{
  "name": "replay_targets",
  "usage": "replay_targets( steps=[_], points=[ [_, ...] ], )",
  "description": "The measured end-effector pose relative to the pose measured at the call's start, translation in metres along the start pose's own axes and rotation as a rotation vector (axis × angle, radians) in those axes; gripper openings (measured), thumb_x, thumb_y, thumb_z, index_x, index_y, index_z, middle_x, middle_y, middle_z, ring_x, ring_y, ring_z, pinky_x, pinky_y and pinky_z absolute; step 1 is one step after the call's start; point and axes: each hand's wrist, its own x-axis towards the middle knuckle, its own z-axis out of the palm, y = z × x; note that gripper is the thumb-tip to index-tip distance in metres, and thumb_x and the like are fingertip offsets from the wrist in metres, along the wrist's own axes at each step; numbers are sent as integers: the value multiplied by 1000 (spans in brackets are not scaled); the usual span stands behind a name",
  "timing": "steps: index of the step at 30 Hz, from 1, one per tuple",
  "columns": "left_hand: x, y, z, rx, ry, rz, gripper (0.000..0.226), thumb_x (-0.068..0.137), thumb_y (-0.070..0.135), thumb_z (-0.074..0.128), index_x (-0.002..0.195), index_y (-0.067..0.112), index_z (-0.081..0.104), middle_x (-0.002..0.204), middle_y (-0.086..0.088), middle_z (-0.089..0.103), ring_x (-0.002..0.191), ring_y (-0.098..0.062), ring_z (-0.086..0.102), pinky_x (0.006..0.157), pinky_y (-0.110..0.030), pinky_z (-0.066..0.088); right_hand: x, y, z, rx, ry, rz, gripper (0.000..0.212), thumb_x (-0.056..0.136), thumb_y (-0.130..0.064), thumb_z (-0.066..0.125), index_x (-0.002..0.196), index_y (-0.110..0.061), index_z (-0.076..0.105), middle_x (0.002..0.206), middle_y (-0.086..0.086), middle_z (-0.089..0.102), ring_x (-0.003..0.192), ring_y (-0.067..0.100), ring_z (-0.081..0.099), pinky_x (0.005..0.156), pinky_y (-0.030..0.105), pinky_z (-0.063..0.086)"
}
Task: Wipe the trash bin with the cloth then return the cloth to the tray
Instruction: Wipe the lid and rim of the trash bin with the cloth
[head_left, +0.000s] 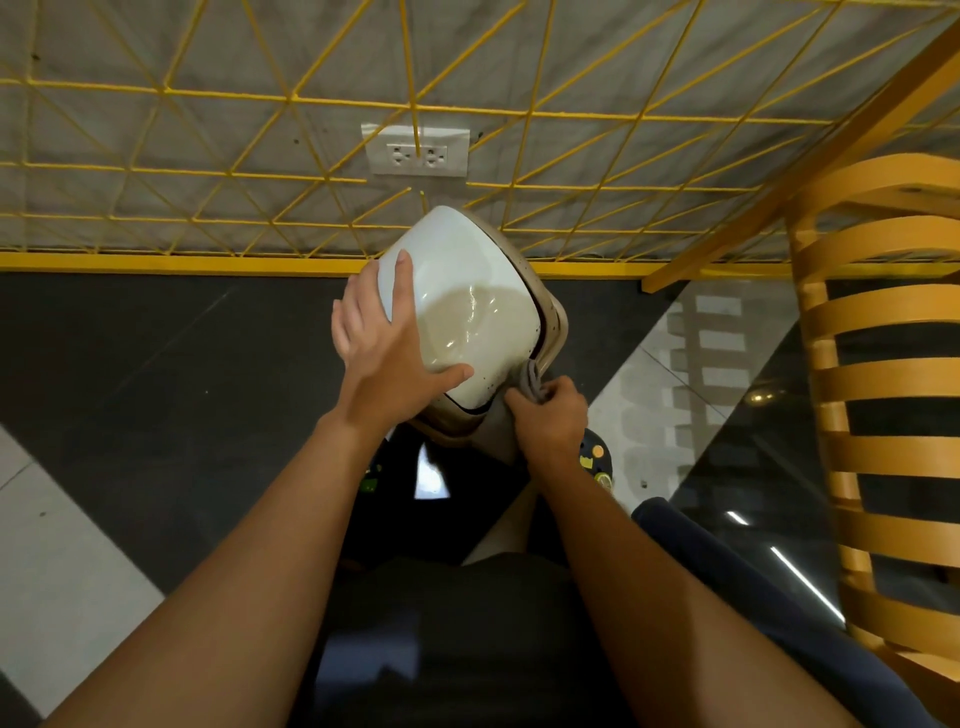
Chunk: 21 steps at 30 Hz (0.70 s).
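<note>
The trash bin (467, 291) is beige with a glossy white domed lid and stands on the dark floor near the wall, seen from above. My left hand (387, 345) lies spread on the lid's left and near edge, gripping it. My right hand (550, 415) is closed around a bunched grey cloth (535, 384), which presses against the bin's near right side just under the lid. Most of the cloth is hidden in my fist. No tray is in view.
A yellow wire grid (291, 98) covers the grey wall, with a white double socket (415, 153) behind it. A yellow slatted wooden chair (878, 374) stands at the right. A glossy dark tabletop (753, 467) lies beside it. My feet are below the bin.
</note>
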Motion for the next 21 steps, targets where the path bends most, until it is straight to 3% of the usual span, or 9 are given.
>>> replay_targets(
  steps=[7, 13, 19, 21],
  points=[
    [0, -1, 2, -10, 6, -6, 121, 57, 58, 75, 146, 16, 5, 149, -17, 12, 138, -34, 11, 111, -50, 7, -15, 20, 8, 61, 91, -66, 20, 82, -20, 64, 87, -13, 47, 105, 12, 51, 78, 8, 45, 61, 10, 33],
    [1, -2, 2, 3, 0, 5, 121, 58, 59, 75, 147, 16, 4, 149, -18, 12, 138, -34, 11, 111, -51, 8, 28, 0, -8, 67, 148, -17, 24, 82, -26, 65, 89, -8, 50, 102, 15, 56, 90, 24, 54, 79, 33, 46],
    [0, 3, 4, -10, 0, -9, 119, 61, 59, 73, 147, 17, 2, 150, -18, 9, 139, -34, 8, 111, -50, 6, 60, -12, -24, 122, 140, 3, 31, 80, -26, 67, 65, -17, 42, 70, 0, 50, 73, 17, 49, 61, 27, 40],
    [0, 3, 4, 2, 1, -7, 119, 61, 60, 72, 147, 16, 3, 150, -19, 10, 139, -34, 9, 111, -50, 7, 68, -20, -30, 100, 107, 11, 28, 80, -26, 66, 68, -16, 43, 71, 2, 51, 75, 19, 51, 62, 31, 44]
  ],
)
